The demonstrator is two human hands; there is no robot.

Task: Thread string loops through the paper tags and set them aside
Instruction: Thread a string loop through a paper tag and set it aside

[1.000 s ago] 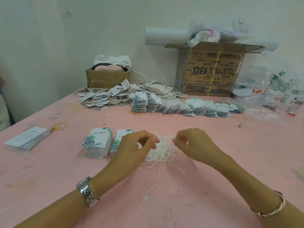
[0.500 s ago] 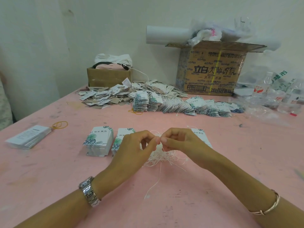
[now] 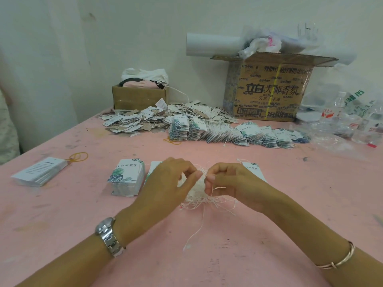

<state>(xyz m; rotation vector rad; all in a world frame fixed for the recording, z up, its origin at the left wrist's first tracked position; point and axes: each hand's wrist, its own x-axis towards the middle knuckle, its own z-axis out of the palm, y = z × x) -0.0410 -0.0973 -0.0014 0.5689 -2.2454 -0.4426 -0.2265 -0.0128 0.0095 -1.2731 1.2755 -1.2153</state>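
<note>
A tangled bundle of white string loops (image 3: pixel 198 193) lies on the pink table (image 3: pixel 228 255) between my hands. My left hand (image 3: pixel 165 183) and my right hand (image 3: pixel 232 181) meet fingertip to fingertip above it, both pinching a thin string. A stack of leaf-printed paper tags (image 3: pixel 126 178) stands left of my left hand; a second stack (image 3: pixel 152 172) is mostly hidden behind it. One tag (image 3: pixel 253 169) lies behind my right hand. Finished strung tags (image 3: pixel 228 133) lie in a long row further back.
A loose heap of tags (image 3: pixel 145 121) sits at the back by a small cardboard box (image 3: pixel 138 96). A large printed carton (image 3: pixel 269 88) and plastic bottles (image 3: pixel 335 112) stand back right. A white card stack (image 3: pixel 39 171) and a yellow rubber band (image 3: pixel 79 156) lie left.
My right hand moved left from the bundle's right side until its fingertips met my left hand's; both now pinch a string above the bundle.
</note>
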